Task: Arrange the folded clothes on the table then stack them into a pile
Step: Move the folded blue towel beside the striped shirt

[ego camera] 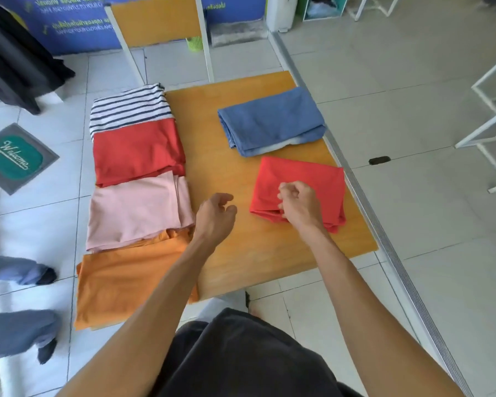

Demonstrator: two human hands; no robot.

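Note:
Folded clothes lie on a small wooden table (229, 133). Down its left side run a striped piece (129, 108), a red piece (138, 151), a pink piece (138, 209) and an orange piece (126, 285), each overlapping its neighbour. On the right lie a blue denim piece (272, 120) and, nearer me, a coral-red piece (321, 179). My right hand (298, 204) rests curled over the coral-red piece's near left edge; whether it grips the cloth I cannot tell. My left hand (215, 219) hovers above bare table between the pink and coral-red pieces, fingers loosely apart, holding nothing.
A second wooden table (155, 20) with white legs stands just beyond. A person's legs in blue trousers (20, 328) stand at the left on the tiled floor, near a welcome mat (15, 157). White metal frames (490, 110) stand at the right.

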